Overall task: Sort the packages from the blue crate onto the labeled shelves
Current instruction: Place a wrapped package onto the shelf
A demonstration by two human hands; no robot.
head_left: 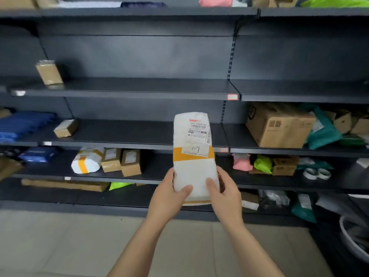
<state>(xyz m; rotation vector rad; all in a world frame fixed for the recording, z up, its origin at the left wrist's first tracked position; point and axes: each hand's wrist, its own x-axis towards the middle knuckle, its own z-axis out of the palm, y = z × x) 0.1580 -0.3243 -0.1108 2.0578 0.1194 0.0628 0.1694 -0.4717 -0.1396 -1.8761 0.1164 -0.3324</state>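
Hands first: my left hand [169, 193] and right hand [226, 193] both clasp the bottom of a white package [194, 156], held upright before the shelves [139, 134], a handwritten tag showing. Beyond, several parcels [119, 161] already sit shelved; this one isn't placed yet, I judge.

A white padded package [192, 172], banded with orange tape [178, 155] and marked "1-7" under a barcode label [198, 132], is held upright by its lower end before the dark shelves [139, 87].
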